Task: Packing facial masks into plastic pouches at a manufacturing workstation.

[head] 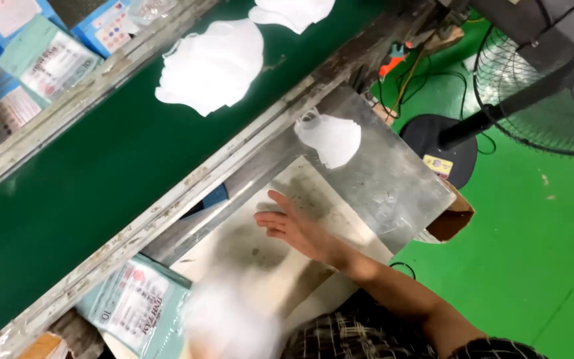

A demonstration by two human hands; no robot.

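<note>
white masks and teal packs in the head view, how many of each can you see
White masks, sharp in view: 3 — a pile on the green belt, one at the top edge, one on the metal plate.
Teal printed packs: 2 — one upper left, one lower left.
Total: 5.
The white blur by the pack is too smeared to count.

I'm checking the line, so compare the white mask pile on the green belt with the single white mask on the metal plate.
The mask pile on the belt looks larger, several pieces overlapping; the single mask on the metal plate is smaller and alone. The pile lies on the dark green belt, away from the right hand; the single mask lies on grey metal, nearer that open hand. Both are white, rounded and untouched.
</note>
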